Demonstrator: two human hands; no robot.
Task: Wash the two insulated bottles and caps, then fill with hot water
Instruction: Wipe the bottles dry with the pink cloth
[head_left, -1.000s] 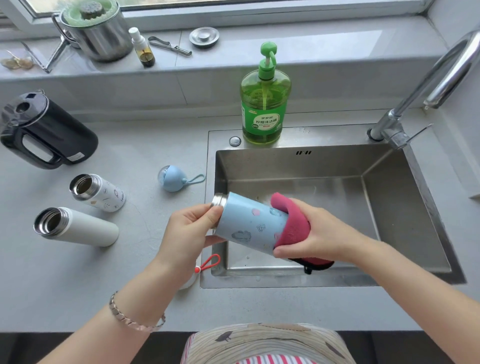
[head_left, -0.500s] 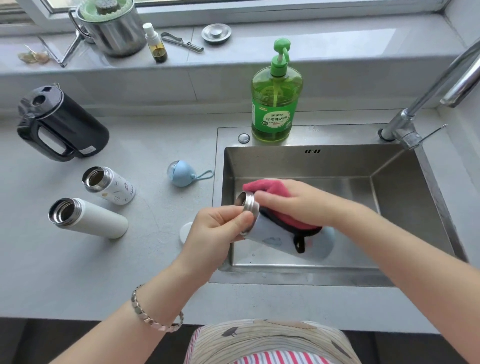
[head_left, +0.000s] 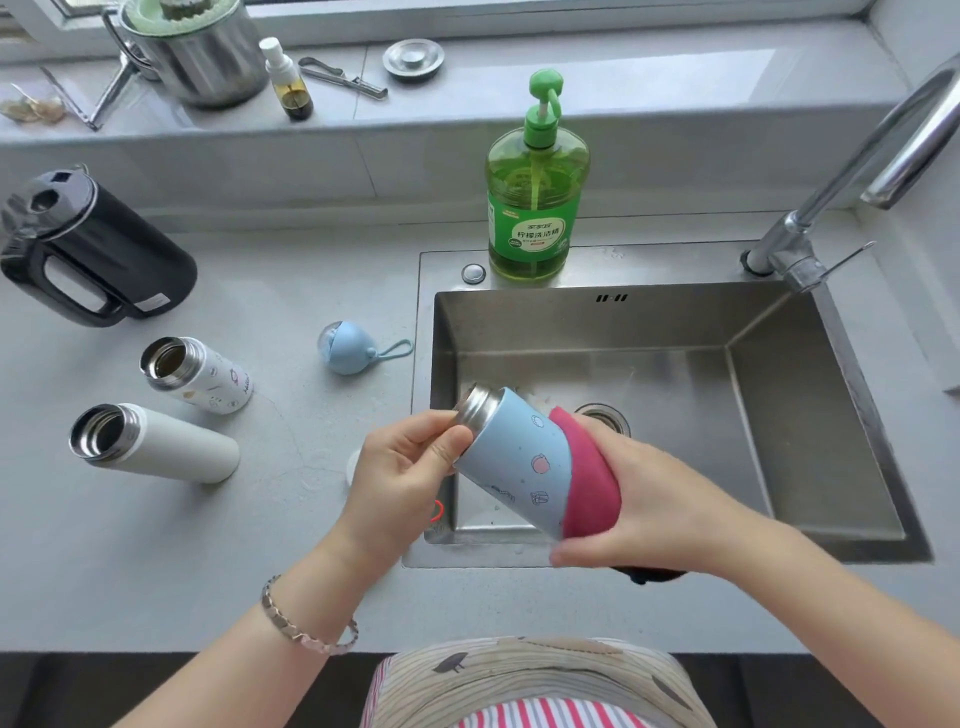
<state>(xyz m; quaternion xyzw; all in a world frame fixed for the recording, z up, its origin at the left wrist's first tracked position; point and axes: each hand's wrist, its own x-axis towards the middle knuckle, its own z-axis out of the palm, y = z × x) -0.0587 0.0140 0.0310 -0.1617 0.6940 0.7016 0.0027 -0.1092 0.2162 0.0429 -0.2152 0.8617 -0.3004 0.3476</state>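
Note:
Over the sink's left front corner I hold a light blue patterned bottle (head_left: 511, 467), tilted with its steel mouth up-left. My left hand (head_left: 405, 478) pinches the steel neck. My right hand (head_left: 639, 499) wraps a pink cloth (head_left: 589, 478) round the bottle's lower end. A blue cap (head_left: 347, 347) with a loop lies on the counter left of the sink. A small white patterned bottle (head_left: 200, 376) and a taller plain white bottle (head_left: 156, 441) stand capless further left. A white cap with a red loop (head_left: 439, 512) is mostly hidden behind my left hand.
A black kettle (head_left: 88, 254) sits at the counter's far left. Green dish soap (head_left: 537, 208) stands behind the steel sink (head_left: 779, 441), the tap (head_left: 852, 171) at its back right. The windowsill holds a steel pot (head_left: 202, 47), a small spray bottle (head_left: 288, 78), a sink plug (head_left: 414, 58).
The pink cloth has slid from the bottle's neck end down to its base. The bottle has tilted up, and the view moved closer and left.

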